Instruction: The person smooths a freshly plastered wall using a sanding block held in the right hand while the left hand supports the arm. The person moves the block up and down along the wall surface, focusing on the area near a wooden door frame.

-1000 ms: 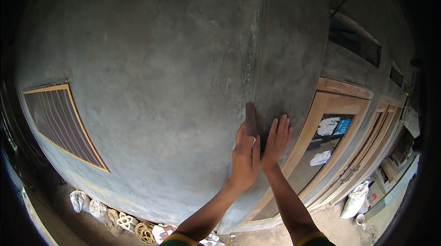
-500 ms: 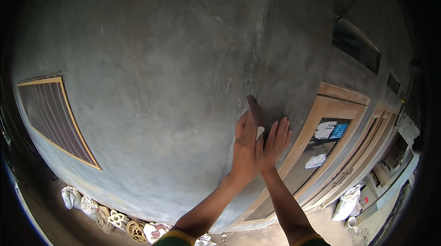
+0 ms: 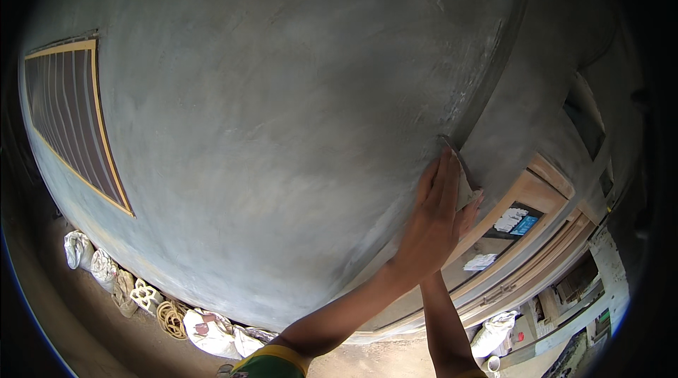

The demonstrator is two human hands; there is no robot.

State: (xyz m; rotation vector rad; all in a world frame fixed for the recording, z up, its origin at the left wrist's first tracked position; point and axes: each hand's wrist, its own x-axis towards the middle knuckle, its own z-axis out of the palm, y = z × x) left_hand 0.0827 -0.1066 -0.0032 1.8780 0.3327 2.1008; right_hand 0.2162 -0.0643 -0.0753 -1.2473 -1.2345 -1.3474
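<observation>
My left hand point(image 3: 432, 215) is pressed to the grey plastered wall point(image 3: 268, 138) at a vertical corner line. Under its long, close-set fingers is a folded piece of sandpaper point(image 3: 465, 193), its pale back showing on the right side and a dark edge at the fingertips. My right hand point(image 3: 469, 214) lies just behind and to the right of the left, mostly covered by it. Its visible fingers are stretched out beside the sandpaper's lower edge. Pale scuff marks point(image 3: 472, 71) run up the wall along the corner above my hands.
A slatted window point(image 3: 74, 116) with a yellowish frame is at left. To the right stands a wooden-framed door point(image 3: 540, 198) with glass and paper scraps. Along the wall's foot are white sacks point(image 3: 208, 332), a coiled rope point(image 3: 171, 319) and a patterned pale block point(image 3: 145, 296). Another sack point(image 3: 493, 332) sits at lower right.
The view has shifted, so the corner now lies farther right. My left hand has flattened over the sandpaper. My right hand, earlier spread on the wall, is now largely behind the left.
</observation>
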